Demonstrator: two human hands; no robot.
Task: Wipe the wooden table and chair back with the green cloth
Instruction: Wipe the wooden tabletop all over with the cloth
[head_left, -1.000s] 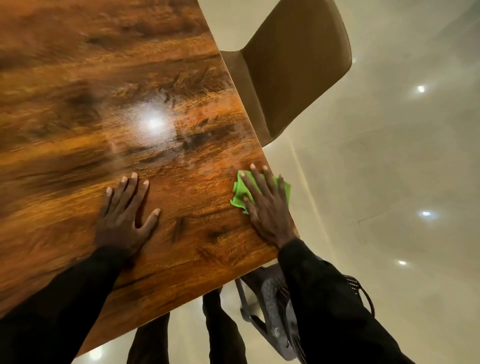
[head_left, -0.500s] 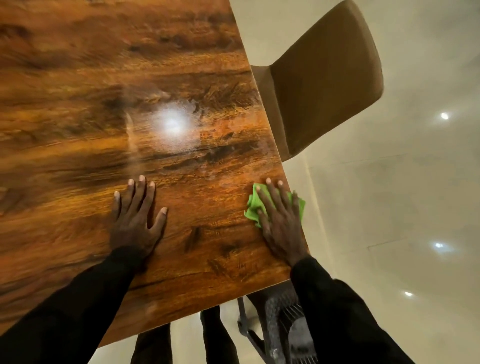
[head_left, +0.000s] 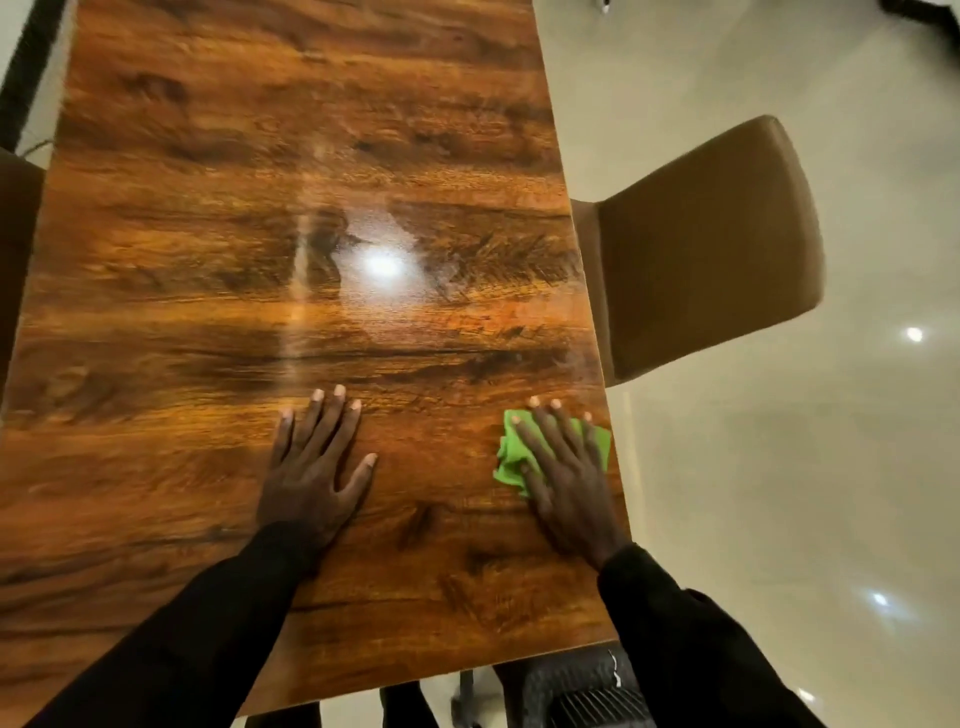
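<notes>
The glossy wooden table (head_left: 260, 208) fills most of the view, with a lamp's glare near its middle. My right hand (head_left: 566, 467) lies flat with straight fingers on the green cloth (head_left: 511, 449), pressing it onto the tabletop close to the right edge. My left hand (head_left: 314, 467) rests flat on the bare wood, fingers spread, about a hand's width left of the cloth. A brown chair back (head_left: 706, 249) stands upright along the table's right side, beyond my right hand.
A dark mesh chair (head_left: 576, 691) sits under the table's near edge by my legs. Pale glossy floor (head_left: 779, 493) spreads to the right. Another brown chair's edge (head_left: 13, 249) shows at the far left.
The view has tilted up and shows more of the table and chair. Both hands stay flat in about the same places on the tabletop, the right one still on the cloth.
</notes>
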